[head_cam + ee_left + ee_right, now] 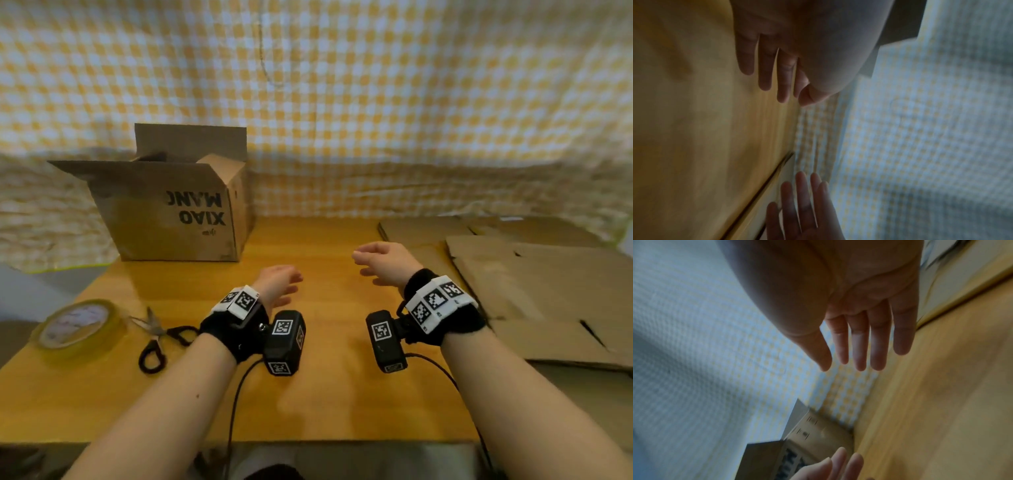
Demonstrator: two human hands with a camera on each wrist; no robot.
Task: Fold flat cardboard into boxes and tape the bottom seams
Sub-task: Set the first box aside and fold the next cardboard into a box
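A folded cardboard box [171, 212] stands at the table's far left with its top flaps up and its print upside down; it also shows in the right wrist view as the box [803, 444]. Flat cardboard sheets [534, 291] lie stacked on the right side. My left hand [279, 284] and right hand [380, 262] hover empty over the middle of the table, palms facing each other, fingers straight. In the wrist views the left hand [774, 68] and right hand [861, 337] hold nothing.
A roll of clear tape [77, 327] lies near the table's left edge, with black-handled scissors [161, 337] beside it. The wooden table [329, 394] ends close in front of me. A yellow checked cloth [376, 120] hangs behind.
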